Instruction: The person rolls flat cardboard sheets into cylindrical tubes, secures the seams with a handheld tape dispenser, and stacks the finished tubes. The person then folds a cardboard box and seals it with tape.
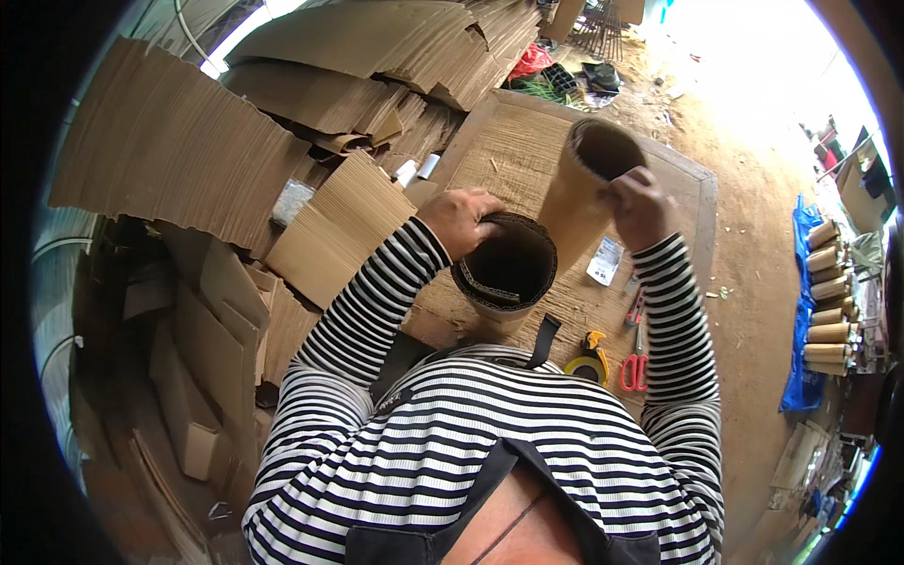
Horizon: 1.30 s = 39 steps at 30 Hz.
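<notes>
My left hand [461,218] grips the rim of a rolled corrugated cardboard tube [506,268], its dark open end facing up at me. My right hand [638,204] holds a second cardboard tube [584,184] by its rim; that tube is tilted, with its open mouth up and to the right. Both tubes are held over a woven mat on a low wooden table [702,202]. The two tubes sit side by side, close together.
Stacks of corrugated cardboard sheets [179,151] fill the left and top. Red-handled scissors [637,363], a yellow tape measure [590,353] and a small plastic packet [605,261] lie on the mat. Finished rolled tubes [827,301] lie in a row on blue sheeting at right.
</notes>
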Each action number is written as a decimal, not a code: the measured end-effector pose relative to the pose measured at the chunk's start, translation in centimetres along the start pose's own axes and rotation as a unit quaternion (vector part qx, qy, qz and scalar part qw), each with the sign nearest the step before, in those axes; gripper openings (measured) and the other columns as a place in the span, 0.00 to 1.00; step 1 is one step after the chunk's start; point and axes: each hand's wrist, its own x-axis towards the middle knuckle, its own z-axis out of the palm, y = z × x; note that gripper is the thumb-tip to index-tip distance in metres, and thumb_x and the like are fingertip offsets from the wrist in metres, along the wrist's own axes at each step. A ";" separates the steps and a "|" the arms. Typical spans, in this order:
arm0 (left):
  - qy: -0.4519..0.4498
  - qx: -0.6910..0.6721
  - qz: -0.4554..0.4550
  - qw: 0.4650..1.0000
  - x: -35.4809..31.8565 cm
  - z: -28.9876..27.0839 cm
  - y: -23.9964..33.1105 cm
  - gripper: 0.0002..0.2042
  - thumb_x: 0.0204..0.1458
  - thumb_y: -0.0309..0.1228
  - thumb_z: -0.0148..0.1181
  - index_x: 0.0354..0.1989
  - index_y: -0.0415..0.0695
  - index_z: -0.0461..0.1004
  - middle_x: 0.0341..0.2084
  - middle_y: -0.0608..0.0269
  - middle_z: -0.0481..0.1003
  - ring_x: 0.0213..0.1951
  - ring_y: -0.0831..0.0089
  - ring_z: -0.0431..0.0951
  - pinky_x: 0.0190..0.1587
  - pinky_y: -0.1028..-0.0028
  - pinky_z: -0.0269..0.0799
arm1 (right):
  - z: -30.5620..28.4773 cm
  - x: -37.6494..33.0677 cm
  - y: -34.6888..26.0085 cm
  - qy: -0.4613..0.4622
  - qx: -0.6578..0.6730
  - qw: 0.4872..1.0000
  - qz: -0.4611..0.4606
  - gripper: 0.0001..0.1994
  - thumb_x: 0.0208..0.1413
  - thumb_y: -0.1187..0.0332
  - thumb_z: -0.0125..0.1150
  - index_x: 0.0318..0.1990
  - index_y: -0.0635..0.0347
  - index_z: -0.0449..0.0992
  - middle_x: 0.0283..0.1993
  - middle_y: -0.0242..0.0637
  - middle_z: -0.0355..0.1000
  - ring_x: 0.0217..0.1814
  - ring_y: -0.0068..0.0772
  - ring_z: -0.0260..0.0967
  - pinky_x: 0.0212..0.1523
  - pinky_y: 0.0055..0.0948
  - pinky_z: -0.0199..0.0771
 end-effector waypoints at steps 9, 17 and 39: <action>-0.013 0.017 -0.024 0.999 -1.3 -1.1 -1.6 0.28 0.46 0.30 0.65 0.55 0.44 0.60 0.46 0.44 0.72 0.48 0.49 0.74 0.48 0.60 0.72 | 2.5 -1.9 -9.4 -0.117 0.081 0.990 0.022 0.06 0.54 0.65 0.59 0.34 0.54 0.78 0.37 0.36 0.71 0.34 0.44 0.73 0.34 0.38 0.76; 0.082 0.118 0.249 0.958 2.9 -1.1 -1.5 0.16 0.32 0.25 0.64 0.34 0.44 0.74 0.47 0.50 0.65 0.49 0.52 0.65 0.52 0.59 0.66 | 4.3 -3.1 -8.2 0.012 0.082 0.996 -0.025 0.11 0.46 0.69 0.62 0.40 0.49 0.77 0.40 0.34 0.71 0.39 0.41 0.71 0.39 0.36 0.77; -0.118 0.159 0.322 0.926 2.5 -4.3 2.3 0.21 0.26 0.23 0.70 0.36 0.41 0.75 0.37 0.59 0.74 0.44 0.57 0.69 0.50 0.65 0.66 | -3.1 -39.6 -15.9 -0.359 0.040 0.739 0.568 0.17 0.52 0.57 0.58 0.47 0.53 0.75 0.47 0.46 0.72 0.49 0.47 0.71 0.49 0.42 0.73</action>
